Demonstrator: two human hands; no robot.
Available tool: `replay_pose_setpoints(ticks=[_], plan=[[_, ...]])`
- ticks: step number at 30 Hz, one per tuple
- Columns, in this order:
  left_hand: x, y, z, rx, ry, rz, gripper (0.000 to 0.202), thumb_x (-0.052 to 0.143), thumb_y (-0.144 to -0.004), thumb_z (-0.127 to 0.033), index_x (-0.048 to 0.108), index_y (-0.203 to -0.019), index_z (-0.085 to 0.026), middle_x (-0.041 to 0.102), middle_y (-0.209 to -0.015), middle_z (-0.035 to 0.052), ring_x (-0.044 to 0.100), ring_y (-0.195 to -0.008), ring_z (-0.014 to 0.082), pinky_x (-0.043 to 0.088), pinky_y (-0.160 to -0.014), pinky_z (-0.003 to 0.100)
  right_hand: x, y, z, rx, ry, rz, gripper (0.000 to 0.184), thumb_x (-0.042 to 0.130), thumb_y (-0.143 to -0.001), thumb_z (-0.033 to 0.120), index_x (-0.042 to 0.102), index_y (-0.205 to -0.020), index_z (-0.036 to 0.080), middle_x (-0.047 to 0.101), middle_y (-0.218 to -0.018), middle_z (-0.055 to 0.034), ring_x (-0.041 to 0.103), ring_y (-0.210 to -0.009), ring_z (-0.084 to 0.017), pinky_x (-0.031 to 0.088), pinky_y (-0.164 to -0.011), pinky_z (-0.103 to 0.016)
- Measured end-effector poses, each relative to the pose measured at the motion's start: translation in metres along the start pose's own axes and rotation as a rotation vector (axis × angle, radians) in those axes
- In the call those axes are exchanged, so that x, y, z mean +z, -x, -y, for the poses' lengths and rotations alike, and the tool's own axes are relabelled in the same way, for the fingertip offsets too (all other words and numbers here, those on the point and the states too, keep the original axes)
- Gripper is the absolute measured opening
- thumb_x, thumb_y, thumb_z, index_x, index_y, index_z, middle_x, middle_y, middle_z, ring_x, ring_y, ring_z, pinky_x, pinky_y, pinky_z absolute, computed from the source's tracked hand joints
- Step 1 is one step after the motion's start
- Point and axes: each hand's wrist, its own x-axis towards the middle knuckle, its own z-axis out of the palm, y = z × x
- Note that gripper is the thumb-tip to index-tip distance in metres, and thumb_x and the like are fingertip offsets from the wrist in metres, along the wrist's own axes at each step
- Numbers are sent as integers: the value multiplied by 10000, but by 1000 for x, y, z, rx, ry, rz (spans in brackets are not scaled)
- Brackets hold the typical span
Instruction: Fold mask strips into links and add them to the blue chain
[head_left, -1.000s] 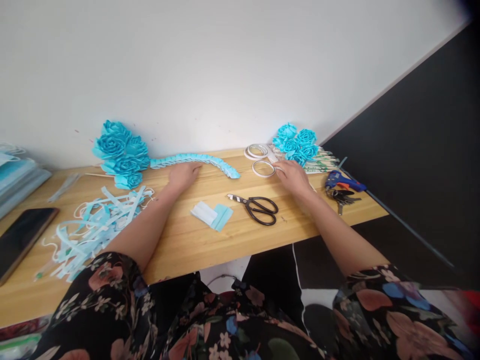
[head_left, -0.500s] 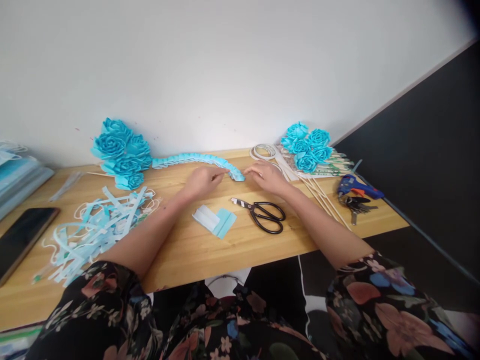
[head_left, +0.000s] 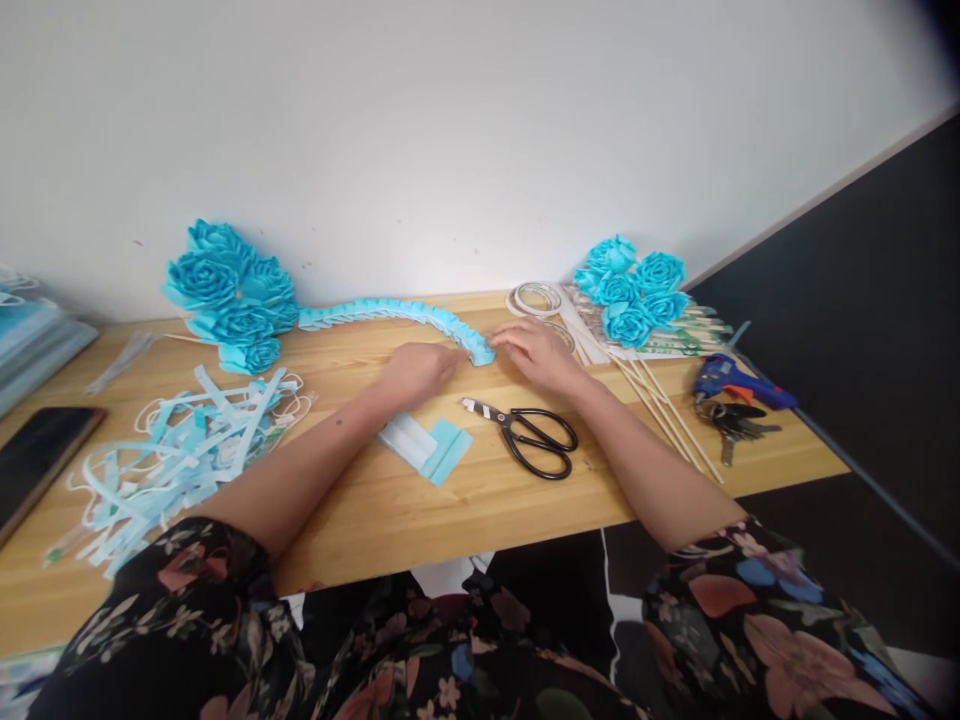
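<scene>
Just beyond the scissors, the pleated blue strip lies in an arc on the table, one end past the blade tips, the other running off leftward to a cluster of blue flowers. My left hand sits beyond and left of the blades, fingers curled in at the strip's near end. My right hand faces it from the other side, beyond the handles, fingers bent down. I cannot tell whether either hand actually pinches the strip.

I take the step in hand to be adjusting that near end. The next move, I judge, calls for a light grip there, so the pleats stay in line and don't get crushed. The scissors look free of my hands, and just left of them lies a flat blue-and-white piece.

As for writing, I can read none. Well right of the scissors and farther back, a bundle of sticks shows green printing, too small to make out. No brand is legible on the blue glue gun, right of the scissors, either.
</scene>
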Motion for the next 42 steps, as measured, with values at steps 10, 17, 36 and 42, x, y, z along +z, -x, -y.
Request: replay_pose_setpoints(ticks=[10, 17, 36, 42], plan=[[-1, 0, -1, 11, 6, 13, 445, 388, -963, -268, 640, -1327, -303, 753, -1136, 54, 702, -980, 245, 495, -785, 314, 5, 0, -3, -28, 58, 70, 398, 426, -917, 95, 769, -1058, 240, 704, -1209, -80, 612, -1093, -244, 466, -969, -412], [-2, 4, -2, -35, 139, -118, 450, 396, -935, -209, 690, -1267, -288, 731, -1208, 34, 698, -1046, 226, 507, -823, 299, 7, 0, -1, -9, 66, 87, 395, 429, -929, 99, 767, -1067, 249, 706, -1200, -75, 616, -1094, -235, 467, -967, -401], [0, 2, -7, 49, -25, 5, 449, 337, -974, -236, 660, -1286, -264, 736, -969, 99, 684, -866, 252, 441, -688, 326, -1, 0, 2, 43, 170, 52, 405, 431, -923, 107, 779, -1071, 255, 703, -1225, -70, 600, -1108, -264, 475, -946, -409], [2, 0, -6, 36, -39, 10, 436, 359, -973, -262, 665, -1284, -275, 744, -969, 100, 693, -858, 255, 461, -691, 321, 0, -1, 6, -13, 155, 84, 406, 435, -916, 96, 785, -1052, 249, 706, -1227, -58, 613, -1079, -251, 467, -964, -401]])
